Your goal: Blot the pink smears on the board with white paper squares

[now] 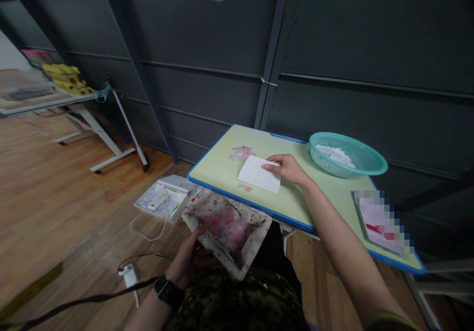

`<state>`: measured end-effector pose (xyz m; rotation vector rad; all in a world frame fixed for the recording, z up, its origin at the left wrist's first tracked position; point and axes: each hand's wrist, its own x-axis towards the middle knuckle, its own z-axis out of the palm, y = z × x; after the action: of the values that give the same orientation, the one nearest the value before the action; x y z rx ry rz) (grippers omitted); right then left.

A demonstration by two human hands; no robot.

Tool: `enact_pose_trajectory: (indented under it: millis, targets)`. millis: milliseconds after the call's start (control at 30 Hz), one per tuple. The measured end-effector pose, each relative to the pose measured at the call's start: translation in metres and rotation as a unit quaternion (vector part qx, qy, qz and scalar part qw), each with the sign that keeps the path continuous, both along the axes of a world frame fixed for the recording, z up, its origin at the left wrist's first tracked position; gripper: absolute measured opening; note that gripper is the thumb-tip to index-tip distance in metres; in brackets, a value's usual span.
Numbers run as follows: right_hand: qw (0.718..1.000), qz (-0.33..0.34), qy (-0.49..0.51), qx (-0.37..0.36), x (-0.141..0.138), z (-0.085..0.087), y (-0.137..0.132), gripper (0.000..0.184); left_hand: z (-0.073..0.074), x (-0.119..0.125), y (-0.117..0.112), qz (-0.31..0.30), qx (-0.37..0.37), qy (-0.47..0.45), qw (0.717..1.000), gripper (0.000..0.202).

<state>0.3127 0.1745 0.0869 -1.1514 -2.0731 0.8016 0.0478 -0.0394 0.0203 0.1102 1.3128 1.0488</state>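
Observation:
My right hand [288,168] rests on the pale green table [218,165], fingers pinched on the right edge of a white flat scraper card [258,174]. A pink smear [241,153] lies on the tabletop just left of the card. Below the table's front edge, my left hand [190,262] grips the near side of a stained cloth-lined tray [229,232] with pink residue inside, held over my lap. A black watch sits on my left wrist.
A teal basket [347,154] with white pieces stands at the table's back right. A blurred flat item [383,222] lies at the right front. On the wood floor sit an open white box [165,199], a cable and charger [128,273]. Another table [44,99] stands far left.

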Motion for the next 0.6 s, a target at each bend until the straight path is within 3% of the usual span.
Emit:
enact_pose_trajectory:
  millis: [133,367,433,600]
  targets:
    - [1.0,-0.01,0.002,-0.016,0.003,0.0,0.001,0.039,-0.008,-0.002,0.0,-0.015,0.005,-0.005,1.0,0.025]
    - [0.988,0.1,0.029,-0.117,-0.023,-0.013,-0.013,0.044,-0.016,-0.005,0.001,-0.03,0.031,-0.003,0.999,0.028]
    - [0.993,0.058,0.058,-0.089,-0.024,-0.014,-0.01,0.045,-0.016,-0.007,0.0,-0.032,0.031,-0.004,0.999,0.026]
    - [0.98,-0.163,0.053,0.101,-0.004,-0.013,0.008,0.04,-0.014,-0.009,0.001,-0.016,0.025,-0.005,1.0,0.031]
